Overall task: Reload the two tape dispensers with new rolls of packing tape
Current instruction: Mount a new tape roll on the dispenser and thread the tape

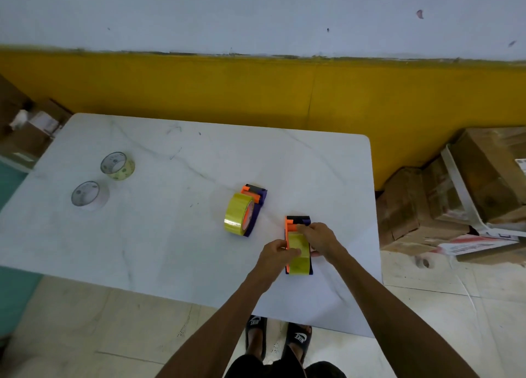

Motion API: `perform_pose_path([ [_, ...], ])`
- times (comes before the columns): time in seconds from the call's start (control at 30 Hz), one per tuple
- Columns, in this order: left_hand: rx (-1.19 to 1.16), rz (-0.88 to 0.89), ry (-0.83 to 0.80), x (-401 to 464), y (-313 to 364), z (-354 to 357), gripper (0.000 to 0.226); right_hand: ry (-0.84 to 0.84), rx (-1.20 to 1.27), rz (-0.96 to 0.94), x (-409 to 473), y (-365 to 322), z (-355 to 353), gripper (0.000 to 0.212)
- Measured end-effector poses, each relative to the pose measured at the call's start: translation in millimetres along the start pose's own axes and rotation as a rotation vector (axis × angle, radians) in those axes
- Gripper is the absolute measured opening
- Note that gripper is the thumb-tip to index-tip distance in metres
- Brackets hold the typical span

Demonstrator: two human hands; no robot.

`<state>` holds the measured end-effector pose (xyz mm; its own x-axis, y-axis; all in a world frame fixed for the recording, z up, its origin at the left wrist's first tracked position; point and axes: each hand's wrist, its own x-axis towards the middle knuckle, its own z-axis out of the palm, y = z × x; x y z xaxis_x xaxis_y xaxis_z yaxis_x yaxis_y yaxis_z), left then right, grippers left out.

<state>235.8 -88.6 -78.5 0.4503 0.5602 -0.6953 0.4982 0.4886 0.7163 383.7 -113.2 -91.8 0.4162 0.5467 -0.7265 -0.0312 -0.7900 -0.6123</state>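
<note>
a white marbled bench (170, 235) is standing by a yellow wall. left hand (277, 253) is gripping the near dispenser (297, 245) and its yellow roll; right hand (320, 238) is pinching the tape end, which could tear or fold onto itself. the loaded dispenser (246, 212) is lying just beyond.

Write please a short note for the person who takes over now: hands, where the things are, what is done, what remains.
Left hand and right hand both grip the near dispenser, yellow roll mounted; the right hand's fingers are at its front end.
Far dispenser lies loaded on the table.
Two used-up rolls sit far left.
Left: finish this second one, probably threading the tape.
</note>
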Motion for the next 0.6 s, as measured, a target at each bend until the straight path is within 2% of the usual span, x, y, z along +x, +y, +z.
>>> perform_pose_path([
  [0.17, 0.054, 0.046, -0.025, -0.2, -6.5, -8.8, 0.032, -0.016, 0.038, 0.092, 2.7, -9.7, 4.4, 0.029],
  [0.3, 0.049, 0.044, -0.031, 0.9, -6.3, -8.3, 0.034, -0.041, 0.088, 0.012, 2.3, -9.7, 1.4, 0.013],
  [0.6, 0.066, -0.017, -0.044, 3.8, -3.1, -3.3, 0.034, -0.089, 0.064, -0.238, 2.8, -1.4, -10.2, 0.009],
])
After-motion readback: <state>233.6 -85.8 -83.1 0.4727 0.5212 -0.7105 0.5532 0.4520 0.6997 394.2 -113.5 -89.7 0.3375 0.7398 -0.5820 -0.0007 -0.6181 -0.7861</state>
